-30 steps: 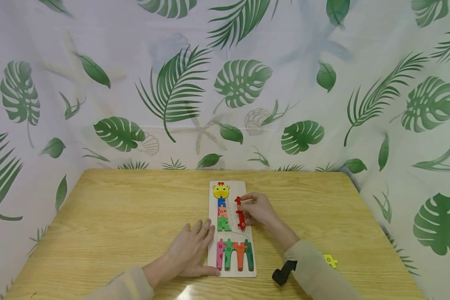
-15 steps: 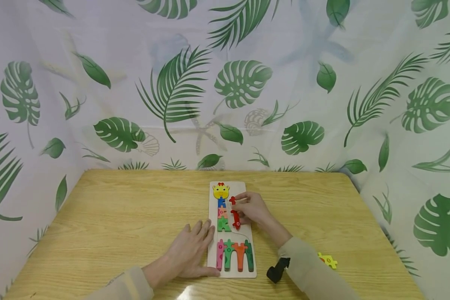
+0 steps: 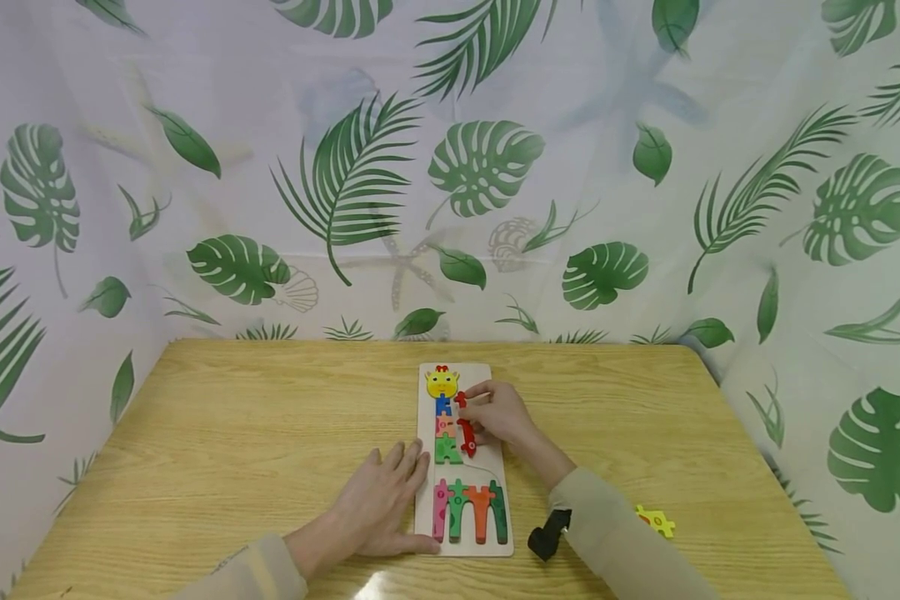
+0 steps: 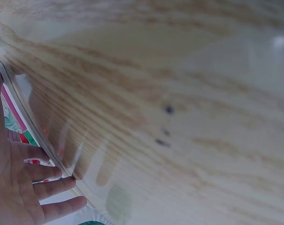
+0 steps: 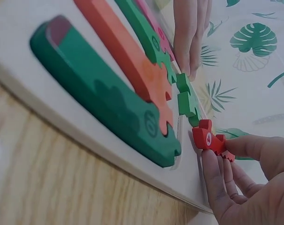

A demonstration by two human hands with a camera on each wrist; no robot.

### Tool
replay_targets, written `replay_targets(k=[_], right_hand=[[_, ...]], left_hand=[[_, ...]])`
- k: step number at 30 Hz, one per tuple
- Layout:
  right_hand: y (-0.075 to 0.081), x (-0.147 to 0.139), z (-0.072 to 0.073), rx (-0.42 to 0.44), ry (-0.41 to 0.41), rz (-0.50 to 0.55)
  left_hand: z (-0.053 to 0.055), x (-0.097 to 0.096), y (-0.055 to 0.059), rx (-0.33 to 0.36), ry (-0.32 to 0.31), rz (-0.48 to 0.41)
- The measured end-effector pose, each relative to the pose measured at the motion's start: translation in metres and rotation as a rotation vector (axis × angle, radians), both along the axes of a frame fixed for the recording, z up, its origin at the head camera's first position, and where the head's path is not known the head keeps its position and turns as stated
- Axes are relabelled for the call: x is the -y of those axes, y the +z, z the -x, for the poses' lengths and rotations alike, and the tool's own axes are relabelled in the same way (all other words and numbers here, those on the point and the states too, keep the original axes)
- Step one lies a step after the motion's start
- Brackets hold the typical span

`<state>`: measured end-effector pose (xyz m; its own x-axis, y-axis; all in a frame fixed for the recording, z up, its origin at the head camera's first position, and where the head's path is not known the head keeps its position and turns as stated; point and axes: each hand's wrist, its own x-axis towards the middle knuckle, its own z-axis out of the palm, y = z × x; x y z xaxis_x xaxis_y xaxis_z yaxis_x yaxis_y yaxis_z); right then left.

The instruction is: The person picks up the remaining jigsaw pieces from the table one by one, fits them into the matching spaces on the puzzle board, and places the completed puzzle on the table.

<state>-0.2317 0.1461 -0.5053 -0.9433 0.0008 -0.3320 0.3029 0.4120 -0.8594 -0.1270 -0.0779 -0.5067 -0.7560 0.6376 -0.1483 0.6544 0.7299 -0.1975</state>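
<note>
A pale wooden puzzle board lies lengthwise on the table, bearing a giraffe picture. My right hand pinches a long red puzzle piece between thumb and fingers, just right of the neck pieces. The right wrist view shows the red piece close beside the green neck piece. On the board's left edge rests my left hand, fingers stretched out and thumb near the lower corner. A yellow giraffe head tops the neck, above blue, salmon and green pieces. Four-legged shapes in pink, green, orange and dark green stand below.
A yellow puzzle piece lies on the table to the right, partly covered by the right sleeve. A black wrist camera hangs at the right cuff. A leaf-printed cloth stands behind the table.
My right hand has moved left with the red piece, bringing it from the board's right side up to the neck pieces. More of the yellow piece shows. The left hand has stayed put.
</note>
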Motion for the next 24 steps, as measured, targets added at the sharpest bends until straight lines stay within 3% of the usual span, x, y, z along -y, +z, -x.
replay_targets(k=[24], right_hand=[[0.0010, 0.0092, 0.0004, -0.015, 0.034, 0.019]], left_hand=[[0.0009, -0.0001, -0.0003, 0.003, 0.000, 0.004]])
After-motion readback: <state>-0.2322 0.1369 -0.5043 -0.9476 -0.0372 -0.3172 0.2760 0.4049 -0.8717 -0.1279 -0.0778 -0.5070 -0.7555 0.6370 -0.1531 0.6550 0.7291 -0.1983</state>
